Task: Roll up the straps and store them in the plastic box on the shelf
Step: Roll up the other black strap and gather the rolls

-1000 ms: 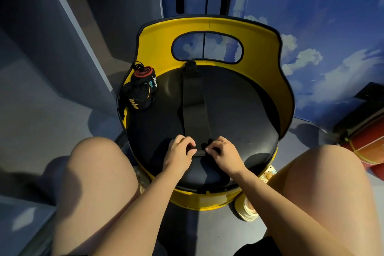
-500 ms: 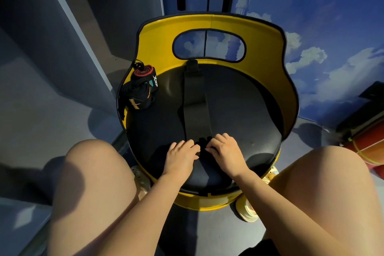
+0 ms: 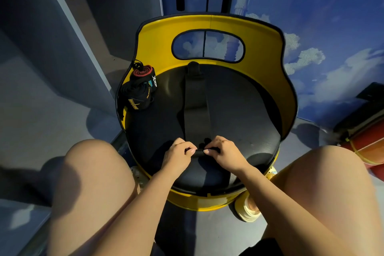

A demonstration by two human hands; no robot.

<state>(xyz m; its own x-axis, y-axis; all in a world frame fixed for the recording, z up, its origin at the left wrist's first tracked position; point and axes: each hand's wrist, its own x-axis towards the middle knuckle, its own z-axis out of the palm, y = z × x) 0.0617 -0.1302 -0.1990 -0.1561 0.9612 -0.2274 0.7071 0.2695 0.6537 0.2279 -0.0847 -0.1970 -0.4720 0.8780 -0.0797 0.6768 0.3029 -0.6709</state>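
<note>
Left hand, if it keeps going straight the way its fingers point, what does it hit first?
The left hand points toward the right hand across the rolled end of the black strap, so likely that hand's fingertips.

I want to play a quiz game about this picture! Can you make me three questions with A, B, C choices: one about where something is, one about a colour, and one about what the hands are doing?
1. Where is the already rolled strap bundle?
A. On the seat's back left edge
B. On the floor
C. On a knee

2. What colour is the chair's backrest?
A. Red
B. Yellow
C. Green

3. What are the left hand and right hand doing with the black strap?
A. Resting flat, apart from it
B. Waving in the air
C. Pinching its rolled near end

Answers:
1. A, the bundle sits on the black seat against the rim at the back left.
2. B, the shell round the seat is bright yellow.
3. C, both hands' fingers curl round the small roll while the rest of the strap lies flat up the seat.
</note>
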